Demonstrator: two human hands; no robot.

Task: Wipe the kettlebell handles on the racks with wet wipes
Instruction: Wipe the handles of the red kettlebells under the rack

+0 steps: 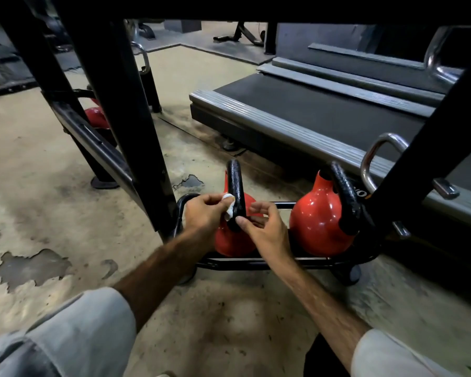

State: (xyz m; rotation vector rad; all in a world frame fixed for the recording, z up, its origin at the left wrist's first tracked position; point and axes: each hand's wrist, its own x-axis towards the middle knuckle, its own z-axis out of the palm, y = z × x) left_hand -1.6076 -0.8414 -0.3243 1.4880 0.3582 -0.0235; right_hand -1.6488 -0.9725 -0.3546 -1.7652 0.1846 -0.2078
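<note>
Two red kettlebells with black handles sit on the bottom tier of a black rack (256, 263). The left kettlebell (230, 244) has its handle (235, 186) standing upright. My left hand (204, 213) presses a small white wet wipe (229, 206) against the left side of that handle. My right hand (265, 227) is on the handle's right side near its base, thumb touching it and the other fingers loosely curled. The right kettlebell (317, 217) leans with its handle (347, 200) to the right, untouched.
Black rack uprights (125, 118) rise at left and a slanted one (424, 151) at right; a dark shelf crosses overhead. A treadmill deck (324, 110) lies just behind the rack. Another red kettlebell (95, 117) sits behind the left upright. Chrome handles (375, 159) hang at right. The concrete floor is worn.
</note>
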